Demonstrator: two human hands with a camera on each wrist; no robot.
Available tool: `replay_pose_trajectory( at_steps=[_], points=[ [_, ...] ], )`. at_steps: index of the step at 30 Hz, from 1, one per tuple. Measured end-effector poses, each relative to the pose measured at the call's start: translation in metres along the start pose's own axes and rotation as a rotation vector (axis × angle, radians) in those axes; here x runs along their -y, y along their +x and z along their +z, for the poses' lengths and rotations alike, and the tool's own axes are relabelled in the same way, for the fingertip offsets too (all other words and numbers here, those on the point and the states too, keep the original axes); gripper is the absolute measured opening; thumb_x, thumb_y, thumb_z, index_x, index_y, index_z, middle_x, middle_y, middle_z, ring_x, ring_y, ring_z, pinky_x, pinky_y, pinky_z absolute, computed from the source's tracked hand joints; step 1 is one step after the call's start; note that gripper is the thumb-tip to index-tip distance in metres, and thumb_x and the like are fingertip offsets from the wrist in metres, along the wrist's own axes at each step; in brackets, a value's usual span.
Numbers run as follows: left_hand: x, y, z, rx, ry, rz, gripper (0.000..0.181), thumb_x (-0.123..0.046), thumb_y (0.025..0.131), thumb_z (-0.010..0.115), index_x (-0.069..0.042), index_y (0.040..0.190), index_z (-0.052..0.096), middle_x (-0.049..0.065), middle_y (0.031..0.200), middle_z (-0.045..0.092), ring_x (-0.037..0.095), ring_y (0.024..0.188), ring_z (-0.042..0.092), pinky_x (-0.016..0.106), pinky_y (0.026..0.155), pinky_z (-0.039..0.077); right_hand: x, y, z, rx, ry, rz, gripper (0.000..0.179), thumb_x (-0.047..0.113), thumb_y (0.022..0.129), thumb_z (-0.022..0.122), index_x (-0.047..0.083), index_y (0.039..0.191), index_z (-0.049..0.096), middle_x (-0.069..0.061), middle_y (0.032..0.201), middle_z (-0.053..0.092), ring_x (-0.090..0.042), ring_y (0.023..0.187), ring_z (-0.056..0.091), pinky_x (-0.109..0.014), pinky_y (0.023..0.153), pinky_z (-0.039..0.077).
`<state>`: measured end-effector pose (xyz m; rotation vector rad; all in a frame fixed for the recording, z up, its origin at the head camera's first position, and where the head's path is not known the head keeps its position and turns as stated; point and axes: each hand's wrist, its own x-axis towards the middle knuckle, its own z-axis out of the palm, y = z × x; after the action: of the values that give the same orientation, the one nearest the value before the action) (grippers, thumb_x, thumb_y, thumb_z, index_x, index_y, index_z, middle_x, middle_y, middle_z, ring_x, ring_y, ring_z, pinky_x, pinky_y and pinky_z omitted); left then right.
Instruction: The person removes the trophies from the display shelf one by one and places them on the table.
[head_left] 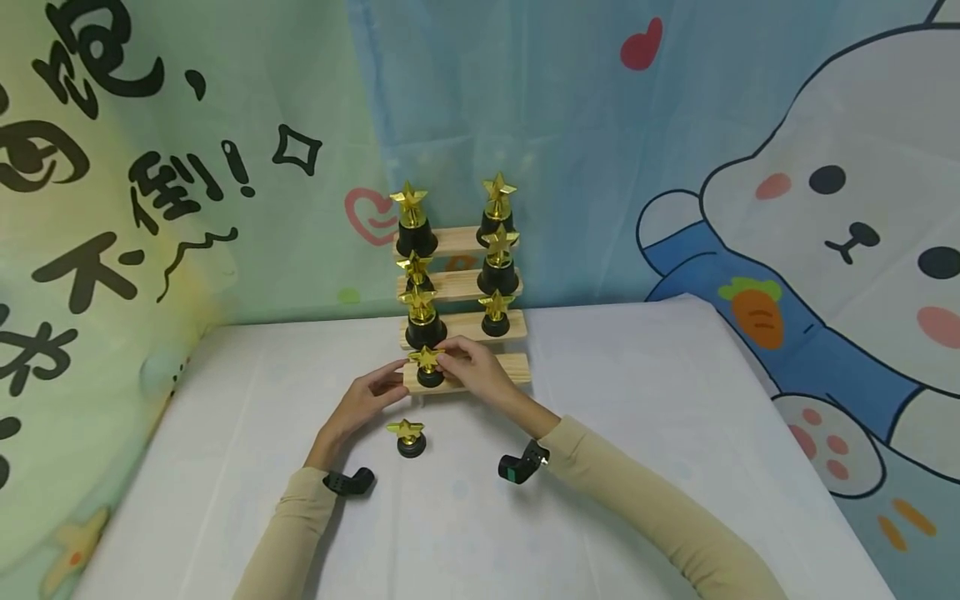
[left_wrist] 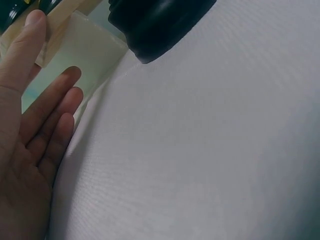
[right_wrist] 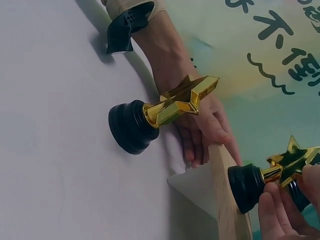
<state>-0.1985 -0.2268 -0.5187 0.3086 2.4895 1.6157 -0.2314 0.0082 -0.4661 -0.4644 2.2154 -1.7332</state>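
Right hand: thumb and fingertips of the right hand point(head_left: 476, 371) pinch the gold star of a small trophy point(head_left: 427, 360).
Left hand: the left hand point(head_left: 366, 403) pinches the left end of the bottom step between thumb and forefinger, its other three fingers reaching out loosely below.
Held trophy: upright, its black base against the bottom step, left of the middle.
Loose trophy: another small trophy point(head_left: 410, 443) stands on the white table point(head_left: 637, 383) in front of the rack, between the forearms.
Wooden rack: the stepped rack point(head_left: 516, 367) has four pale steps, seven trophies in all.
Second step up: a bigger trophy point(head_left: 425, 327) left, a small one point(head_left: 495, 317) right.
Third step: one trophy at each end, the left partly hidden.
Top step: a trophy at each end.
Behind: a printed cloth backdrop point(head_left: 525, 100).
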Motion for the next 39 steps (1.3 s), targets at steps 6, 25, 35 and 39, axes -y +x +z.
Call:
replay_pose_trajectory(
  at_steps=[6,25,35,39],
  points=[
    [0.017,0.006,0.002,-0.014,0.007,-0.014,0.057,-0.022,0.093,0.066,-0.009,0.145,0.045,0.023,0.129,0.062,0.035,0.117,0.061,0.037,0.096,0.05,0.002,-0.003,0.0,-0.018,-0.015,0.006,0.029,0.022,0.098,0.059,0.005,0.121,0.062,-0.018,0.114,0.067,-0.029,0.102,0.067,-0.038,0.087,0.057],
    [0.031,0.008,0.004,-0.033,-0.002,-0.009,0.058,-0.033,0.09,0.069,-0.019,0.143,0.049,0.014,0.125,0.066,0.025,0.113,0.063,0.03,0.093,0.051,-0.003,-0.028,-0.008,-0.026,0.035,-0.014,0.029,0.013,0.096,0.06,-0.004,0.12,0.061,-0.024,0.111,0.066,-0.034,0.1,0.068,-0.043,0.087,0.057],
    [0.032,0.008,0.005,-0.027,-0.027,-0.005,0.059,-0.033,0.091,0.068,-0.018,0.144,0.048,0.015,0.127,0.065,0.028,0.115,0.062,0.026,0.092,0.051,0.002,-0.055,-0.015,0.014,-0.001,-0.003,0.027,0.015,0.096,0.061,0.0,0.119,0.062,-0.021,0.11,0.067,-0.029,0.098,0.069,-0.041,0.087,0.057],
    [0.031,0.007,0.005,-0.035,-0.02,-0.003,0.058,-0.032,0.091,0.068,-0.017,0.143,0.049,0.015,0.127,0.065,0.028,0.115,0.062,0.026,0.092,0.051,0.002,-0.066,-0.017,0.043,0.014,-0.009,0.027,0.015,0.096,0.06,0.001,0.119,0.062,-0.02,0.111,0.067,-0.026,0.099,0.069,-0.039,0.088,0.056]
  ],
)
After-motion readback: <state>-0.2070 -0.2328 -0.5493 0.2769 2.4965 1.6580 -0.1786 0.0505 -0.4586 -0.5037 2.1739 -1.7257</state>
